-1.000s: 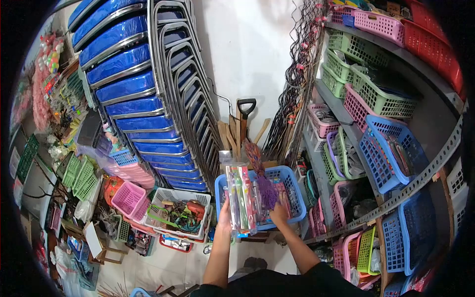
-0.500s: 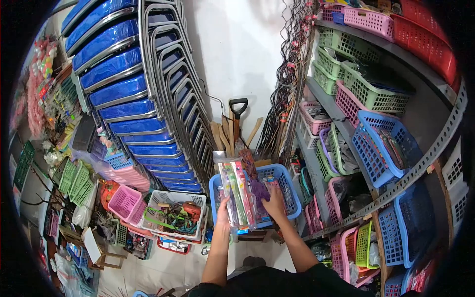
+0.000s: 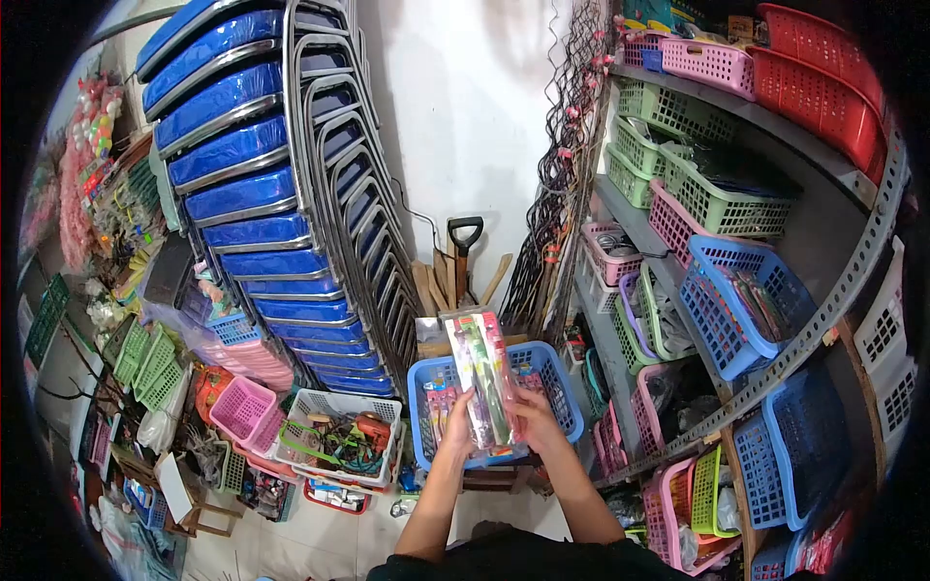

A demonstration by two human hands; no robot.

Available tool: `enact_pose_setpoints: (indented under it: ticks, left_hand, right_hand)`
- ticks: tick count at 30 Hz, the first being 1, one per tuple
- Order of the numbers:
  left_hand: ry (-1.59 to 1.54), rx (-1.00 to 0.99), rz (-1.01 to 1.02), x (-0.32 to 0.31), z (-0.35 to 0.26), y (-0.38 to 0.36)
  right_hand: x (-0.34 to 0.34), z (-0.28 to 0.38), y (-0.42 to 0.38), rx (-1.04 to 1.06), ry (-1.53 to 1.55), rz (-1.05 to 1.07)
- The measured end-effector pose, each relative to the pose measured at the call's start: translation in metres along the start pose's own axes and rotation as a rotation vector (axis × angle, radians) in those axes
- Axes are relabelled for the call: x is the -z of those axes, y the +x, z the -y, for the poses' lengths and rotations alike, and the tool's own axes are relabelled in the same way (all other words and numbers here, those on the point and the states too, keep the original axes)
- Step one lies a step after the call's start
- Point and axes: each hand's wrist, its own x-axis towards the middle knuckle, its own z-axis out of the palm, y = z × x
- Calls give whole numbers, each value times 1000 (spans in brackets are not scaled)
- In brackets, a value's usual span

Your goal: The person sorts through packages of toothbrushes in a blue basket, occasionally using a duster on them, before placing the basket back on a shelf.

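Both hands hold a stack of toothbrush packs in clear plastic, with pink, green and purple handles showing. My left hand wraps the lower left edge of the stack. Opposite it, my right hand grips the right edge. The stack is tilted over a blue plastic basket, in which more small packaged items lie on both sides. Part of the basket's inside is hidden behind the stack and my hands.
Stacked blue chairs rise at the left. A white basket with tools stands beside the blue one. Behind are a shovel handle and wooden sticks. Shelves at the right carry baskets, including a blue basket and a red one.
My right hand has left a purple bundle at the basket's right and now grips the packs. The bundle is out of sight. The stack has shifted slightly right.
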Motion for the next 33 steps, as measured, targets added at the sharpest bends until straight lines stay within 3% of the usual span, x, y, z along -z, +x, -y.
enact_pose_setpoints:
  ticks: [3,4,7,9,10,15,17,19,21,22,26,28,33]
  left_hand:
    - [94,-163,-2,3,10,13]
    - [145,-191,168,1,5,11]
    - [125,-138,113,-10,-1,-1]
    - [132,-175,213,-8,1,3]
    - [103,-191,215,-13,1,-1]
    - [8,-212,110,9,19,11]
    - [-98,-62,-18,14,12,6]
    - [-119,-96,-73,18,5,4]
    - [-198,-60,-52,31,-1,4]
    - [-205,-125,-26,45,2,14]
    - [-216,-129,-109,61,1,12]
    - [-217,-138,-128,69,2,10]
    - [-167,-138,-144,85,12,9]
  right_hand:
    - [-5,15,-5,133,-141,-97]
    - [-7,21,-6,195,-274,-121]
    - [-23,29,-8,315,-486,-165]
    - [-40,29,-11,753,-1223,-396]
    - [-47,26,-12,831,-1412,-432]
    - [-63,-22,-10,851,-1637,-214]
    - [-71,-33,-13,844,-1739,-180]
    - [-67,-33,-14,841,-1750,-105]
    - [-57,-33,-10,703,-1509,94]
    - [-46,-34,-4,674,-1394,98]
    - [6,-36,15,535,-1312,-99]
    - [32,-40,27,388,-1503,-300]
    - [86,-80,48,372,-1823,-378]
